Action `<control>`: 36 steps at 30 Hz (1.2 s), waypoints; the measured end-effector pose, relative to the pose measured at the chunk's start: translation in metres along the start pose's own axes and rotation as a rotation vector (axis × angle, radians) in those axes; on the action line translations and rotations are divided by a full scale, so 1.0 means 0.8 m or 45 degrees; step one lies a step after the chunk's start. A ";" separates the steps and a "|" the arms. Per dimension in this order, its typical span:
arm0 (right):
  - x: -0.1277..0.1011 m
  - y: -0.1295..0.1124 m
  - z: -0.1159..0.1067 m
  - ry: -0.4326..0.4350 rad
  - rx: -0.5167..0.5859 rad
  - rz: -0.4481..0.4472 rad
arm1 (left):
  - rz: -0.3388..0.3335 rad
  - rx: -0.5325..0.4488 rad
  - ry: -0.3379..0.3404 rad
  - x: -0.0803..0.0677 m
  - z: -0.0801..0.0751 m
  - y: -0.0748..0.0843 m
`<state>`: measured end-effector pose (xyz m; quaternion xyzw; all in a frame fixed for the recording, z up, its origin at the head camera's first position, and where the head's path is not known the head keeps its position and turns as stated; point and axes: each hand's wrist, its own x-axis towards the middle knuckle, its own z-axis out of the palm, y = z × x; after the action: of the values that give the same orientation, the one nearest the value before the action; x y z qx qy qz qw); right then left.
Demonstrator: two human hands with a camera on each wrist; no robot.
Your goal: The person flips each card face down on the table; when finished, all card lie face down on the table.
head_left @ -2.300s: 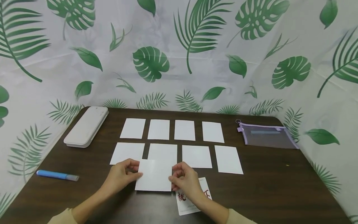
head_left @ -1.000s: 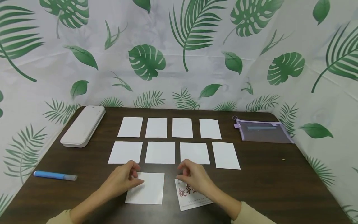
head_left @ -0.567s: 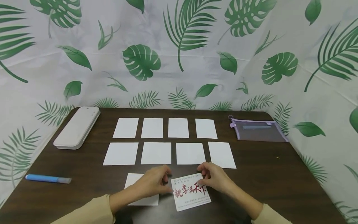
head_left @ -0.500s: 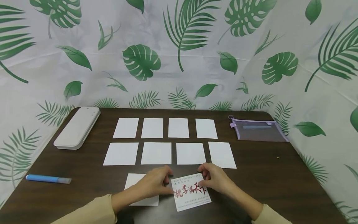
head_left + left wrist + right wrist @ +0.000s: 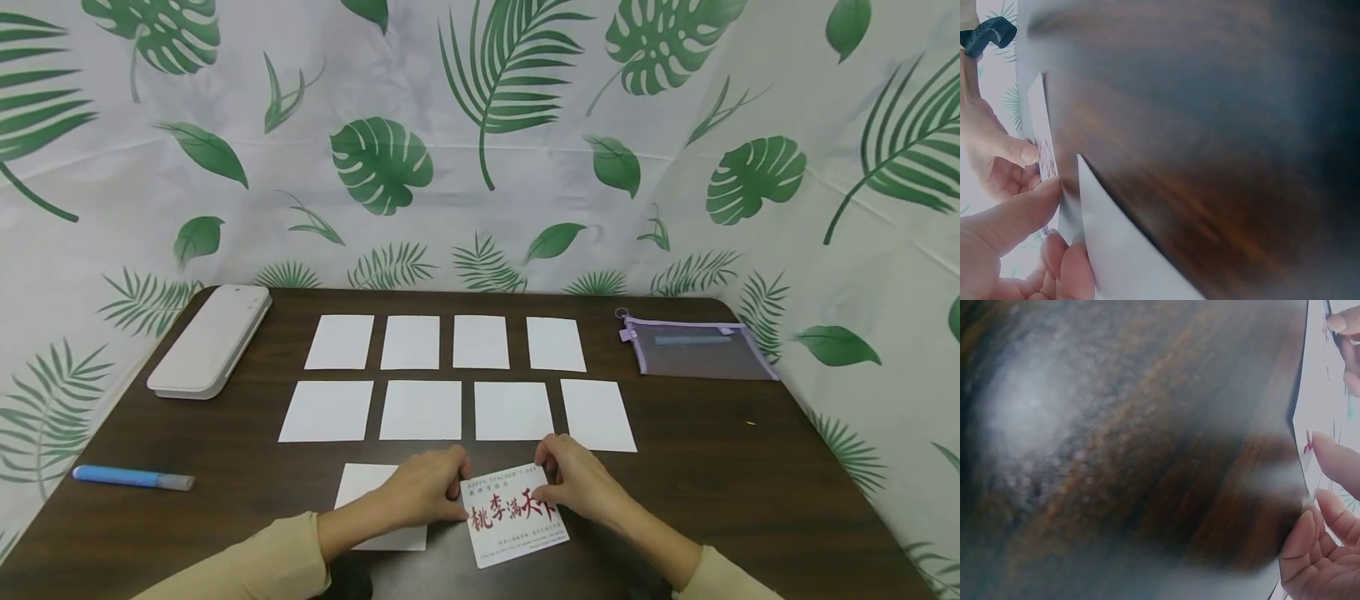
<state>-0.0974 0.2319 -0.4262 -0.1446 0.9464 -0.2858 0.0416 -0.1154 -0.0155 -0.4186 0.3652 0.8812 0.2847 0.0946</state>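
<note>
A white printed card (image 5: 517,535) with red characters and a "Happy Teacher's Day" line lies tilted at the front middle of the table. My left hand (image 5: 426,490) pinches its left edge, thumb in front and fingers behind. At the upper right edge my right hand (image 5: 583,482) holds it, the thumb (image 5: 1335,459) over the printed face. Left of the printed card a blank white card (image 5: 363,482) lies partly covered by my left hand and wrist. Seen from the left wrist, the printed card (image 5: 1041,119) stands nearly edge-on between both hands.
Two rows of blank white cards, such as the back-left one (image 5: 340,342) and the front-right one (image 5: 598,415), lie beyond my hands. A white case (image 5: 213,337) and a blue pen (image 5: 123,476) are at the left. Back right lies a purple-trimmed mesh pouch (image 5: 697,358).
Earlier both hands held a blank white card; it was laid down at front left and let go. My left hand then moved right, and both hands took hold of the printed card.
</note>
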 end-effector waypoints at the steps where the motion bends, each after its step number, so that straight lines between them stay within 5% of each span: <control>1: 0.000 0.000 0.000 0.003 0.000 0.002 | -0.002 -0.007 -0.001 0.000 0.000 0.000; 9: -0.005 0.003 -0.001 0.002 0.056 -0.002 | -0.017 -0.076 -0.001 0.002 0.004 -0.002; 15: -0.006 0.007 -0.012 0.002 0.284 0.007 | -0.067 -0.446 -0.023 0.009 -0.005 -0.001; 21: 0.002 0.005 -0.024 0.018 0.549 0.082 | -0.206 -0.806 0.020 0.018 -0.018 0.005; 25: 0.006 -0.005 -0.022 0.286 0.462 0.058 | -0.275 -0.972 0.079 0.022 -0.025 0.006; 29: 0.005 -0.027 -0.013 0.577 0.299 -0.167 | -0.318 -1.008 0.157 0.028 -0.028 0.008; 32: 0.002 -0.047 -0.003 0.561 0.234 -0.351 | -0.324 -0.993 0.221 0.031 -0.026 0.011; 36: -0.003 -0.068 0.009 0.488 0.067 -0.462 | -0.305 -1.001 0.275 0.035 -0.024 0.019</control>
<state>-0.0806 0.1857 -0.4024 -0.2539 0.8879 -0.3351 -0.1866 -0.1336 0.0040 -0.3932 0.1644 0.7467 0.6227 0.1661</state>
